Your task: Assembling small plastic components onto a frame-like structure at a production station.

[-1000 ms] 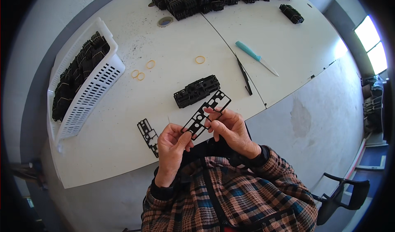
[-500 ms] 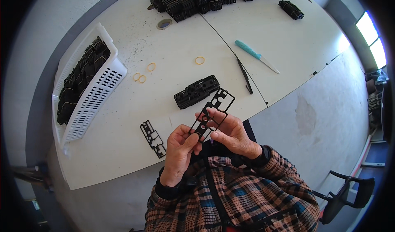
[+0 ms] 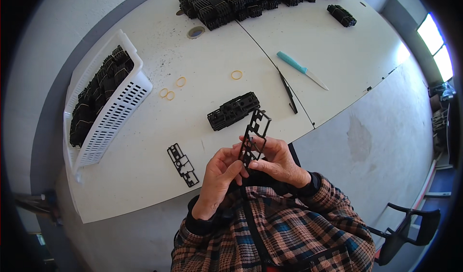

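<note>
Between my two hands a thin black plastic frame [image 3: 249,136] with cut-out openings is held up, tilted, over the table's near edge. My left hand [image 3: 223,173] pinches its lower end between thumb and fingers. On the other side, my right hand [image 3: 279,165] grips it, thumb at the bottom and fingers behind. Just beyond lies a stack of black frames [image 3: 233,111] on the table. A single flat black frame [image 3: 183,165] of similar shape rests to the left of my left hand.
A white perforated basket [image 3: 115,107] holding black bundles stands at left. Rubber bands [image 3: 181,82] lie mid-table. Further right are a thin black strip [image 3: 288,91] and a teal-handled knife [image 3: 292,63]. Black bundles [image 3: 212,6] pile at the back; one bundle [image 3: 341,15] sits apart. A chair [image 3: 407,228] stands right.
The held black frame has turned more edge-on and steeper in my hands. Both hands have shifted slightly right. The things on the table have stayed in place.
</note>
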### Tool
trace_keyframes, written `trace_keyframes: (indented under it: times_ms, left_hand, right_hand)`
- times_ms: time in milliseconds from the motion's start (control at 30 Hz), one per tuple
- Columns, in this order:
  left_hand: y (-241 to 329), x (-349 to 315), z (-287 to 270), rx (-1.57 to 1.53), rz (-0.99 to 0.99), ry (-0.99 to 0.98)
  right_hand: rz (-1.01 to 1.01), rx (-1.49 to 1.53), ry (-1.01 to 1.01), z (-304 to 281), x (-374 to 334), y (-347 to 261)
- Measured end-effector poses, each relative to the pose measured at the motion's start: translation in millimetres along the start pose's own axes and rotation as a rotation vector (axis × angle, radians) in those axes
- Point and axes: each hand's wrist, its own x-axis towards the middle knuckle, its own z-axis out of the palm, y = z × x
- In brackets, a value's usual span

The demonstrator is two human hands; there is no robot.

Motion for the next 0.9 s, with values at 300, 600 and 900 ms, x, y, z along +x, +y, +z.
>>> trace_keyframes:
  times_ms: [300,600,900]
  left_hand:
    - [14.6,-1.0,-11.2,0.141,0.264,0.02]
    - [24.5,-8.2,-5.1,0.143,0.34,0.022]
    - [25.9,-10.8,-3.8,0.208,0.345,0.059]
  right_hand:
    - [0.063,-0.471,0.037,0.0,-2.8,-25.9]
    - [-0.016,-0.656,0.047,11.5,-5.1,-34.2]
    - [-0.004,-0.747,0.08,14.1,-12.4,-39.6]
